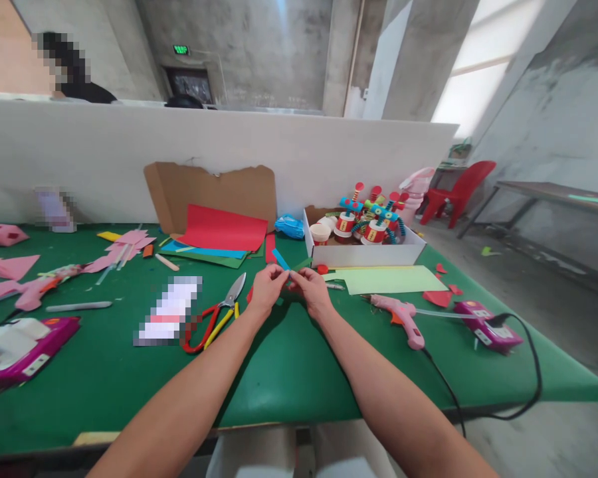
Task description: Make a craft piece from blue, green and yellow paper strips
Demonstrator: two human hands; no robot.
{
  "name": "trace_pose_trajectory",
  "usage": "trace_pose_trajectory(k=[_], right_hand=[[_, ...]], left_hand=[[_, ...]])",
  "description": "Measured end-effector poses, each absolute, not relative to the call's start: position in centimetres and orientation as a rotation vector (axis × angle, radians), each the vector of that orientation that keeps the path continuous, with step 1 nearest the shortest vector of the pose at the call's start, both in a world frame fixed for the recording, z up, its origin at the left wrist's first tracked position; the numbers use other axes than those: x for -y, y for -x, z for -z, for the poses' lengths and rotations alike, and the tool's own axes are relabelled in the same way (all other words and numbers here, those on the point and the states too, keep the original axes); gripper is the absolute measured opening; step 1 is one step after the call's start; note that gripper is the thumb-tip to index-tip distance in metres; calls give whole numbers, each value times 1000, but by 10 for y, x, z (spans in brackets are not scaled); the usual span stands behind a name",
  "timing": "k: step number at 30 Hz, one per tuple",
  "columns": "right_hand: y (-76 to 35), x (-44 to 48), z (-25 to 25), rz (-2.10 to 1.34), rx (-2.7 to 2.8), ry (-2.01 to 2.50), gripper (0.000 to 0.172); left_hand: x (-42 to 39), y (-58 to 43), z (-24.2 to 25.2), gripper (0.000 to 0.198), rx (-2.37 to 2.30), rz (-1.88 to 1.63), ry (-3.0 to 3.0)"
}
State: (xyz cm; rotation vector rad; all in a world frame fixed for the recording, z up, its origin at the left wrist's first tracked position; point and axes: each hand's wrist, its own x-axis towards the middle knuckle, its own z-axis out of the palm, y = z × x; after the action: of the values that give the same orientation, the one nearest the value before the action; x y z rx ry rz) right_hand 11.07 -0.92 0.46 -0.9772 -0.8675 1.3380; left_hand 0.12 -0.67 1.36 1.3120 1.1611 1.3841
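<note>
Above the green table, my left hand [269, 289] and my right hand [311, 289] meet fingertip to fingertip, both closed in a pinch. A narrow blue paper strip [280, 258] sticks up past my left fingers. On the right side, a green paper strip [301, 264] slants up from my right fingers. Where the two strips meet is mostly covered by the fingertips. Left of my left hand lie red-handled scissors [228, 299] with the blades partly apart, and a yellow-handled tool [220, 328] beside them.
Behind my hands stand a white box [369, 255] of paper figures and a stack with red paper [224, 228]. Right are pale green paper [396, 279], a pink glue gun [398, 315] and a purple power strip [488, 326]. A second glue gun [34, 292] lies left.
</note>
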Motion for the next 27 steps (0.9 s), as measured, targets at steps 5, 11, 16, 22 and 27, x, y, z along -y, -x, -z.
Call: trace_pose_trajectory(k=[5, 11, 16, 22, 27], right_hand=[[-110, 10, -5, -1317, 872, 971, 35], [-104, 9, -2, -1240, 858, 991, 33], [-98, 12, 1, -1270, 807, 973, 31], [-101, 15, -2, -1247, 855, 971, 31], [-106, 10, -6, -1275, 903, 956, 32]], left_hand=[[6, -1, -10, 24, -1164, -1391, -1353], [8, 2, -7, 27, -1267, -1414, -1473], [11, 5, -7, 26, -1307, -1415, -1499], [13, 2, -8, 26, -1258, -1421, -1456], [12, -2, -9, 26, -1160, -1458, -1366]])
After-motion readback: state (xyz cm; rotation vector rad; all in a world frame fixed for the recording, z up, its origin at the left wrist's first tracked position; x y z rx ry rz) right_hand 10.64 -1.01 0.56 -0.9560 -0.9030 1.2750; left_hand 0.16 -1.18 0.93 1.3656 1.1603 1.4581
